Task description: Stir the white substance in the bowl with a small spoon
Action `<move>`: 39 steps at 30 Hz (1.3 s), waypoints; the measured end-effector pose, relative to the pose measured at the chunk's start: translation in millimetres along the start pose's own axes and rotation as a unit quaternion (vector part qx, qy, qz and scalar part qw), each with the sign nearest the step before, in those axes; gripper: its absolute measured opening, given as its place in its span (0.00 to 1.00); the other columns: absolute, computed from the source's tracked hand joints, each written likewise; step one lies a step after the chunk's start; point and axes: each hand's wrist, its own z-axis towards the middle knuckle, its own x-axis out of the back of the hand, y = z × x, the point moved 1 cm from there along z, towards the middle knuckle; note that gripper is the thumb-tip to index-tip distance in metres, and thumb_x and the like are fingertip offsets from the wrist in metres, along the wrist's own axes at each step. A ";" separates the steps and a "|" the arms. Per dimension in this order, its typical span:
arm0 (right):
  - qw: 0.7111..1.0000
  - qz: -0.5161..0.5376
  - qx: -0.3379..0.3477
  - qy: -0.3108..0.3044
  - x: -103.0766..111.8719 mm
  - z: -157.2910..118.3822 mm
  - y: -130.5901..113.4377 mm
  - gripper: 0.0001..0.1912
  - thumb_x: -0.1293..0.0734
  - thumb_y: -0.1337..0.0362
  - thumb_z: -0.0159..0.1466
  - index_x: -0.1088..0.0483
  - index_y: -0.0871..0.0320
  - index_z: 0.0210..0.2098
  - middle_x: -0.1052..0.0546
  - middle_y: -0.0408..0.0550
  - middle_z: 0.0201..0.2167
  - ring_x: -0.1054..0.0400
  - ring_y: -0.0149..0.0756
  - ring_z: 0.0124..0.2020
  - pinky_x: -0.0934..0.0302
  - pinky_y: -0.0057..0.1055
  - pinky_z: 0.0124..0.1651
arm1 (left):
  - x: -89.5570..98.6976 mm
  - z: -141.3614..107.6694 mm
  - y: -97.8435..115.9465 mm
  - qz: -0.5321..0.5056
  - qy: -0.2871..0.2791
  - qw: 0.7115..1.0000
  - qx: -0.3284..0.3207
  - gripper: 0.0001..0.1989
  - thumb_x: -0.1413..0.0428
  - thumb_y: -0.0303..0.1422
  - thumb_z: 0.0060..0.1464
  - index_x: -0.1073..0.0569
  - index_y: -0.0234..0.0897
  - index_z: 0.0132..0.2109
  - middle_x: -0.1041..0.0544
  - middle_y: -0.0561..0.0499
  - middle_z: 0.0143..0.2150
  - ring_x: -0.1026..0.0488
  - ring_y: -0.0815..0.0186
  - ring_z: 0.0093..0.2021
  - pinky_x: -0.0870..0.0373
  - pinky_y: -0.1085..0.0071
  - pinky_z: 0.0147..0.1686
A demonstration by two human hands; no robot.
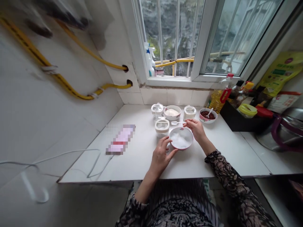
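Observation:
My left hand [162, 154] steadies a small bowl [183, 149] on the white counter, its thumb and fingers spread around the left rim. White granules [181, 138] lie inside that bowl. Just beyond the rim, my right hand [195, 127] pinches the handle of a small white spoon [174, 123], whose head points left. A lidded clear jar [162, 127] stands close to the bowl's upper left. Behind it are another lidded jar [157, 109], a bowl of pale powder [172, 112] and a third jar [189, 112].
A bowl of dark red beans [205, 116] with a white spoon in it stands at back right. Beyond are an oil bottle [219, 96], a black condiment box [233, 116] and a metal pot [267, 135]. A blurred pink object [121, 138] with a cable lies left.

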 end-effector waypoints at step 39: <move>0.985 -0.147 0.080 -0.038 -0.9 -4.2 -7.8 0.04 0.38 0.66 0.52 0.31 0.56 0.25 0.28 0.38 0.14 0.34 0.32 0.19 0.39 0.29 0.30 | 2.7 -2.5 -0.2 0.036 0.005 0.998 -0.050 0.15 0.41 0.37 0.60 0.31 0.40 0.52 0.29 0.40 0.57 0.25 0.57 0.51 0.17 0.67 0.34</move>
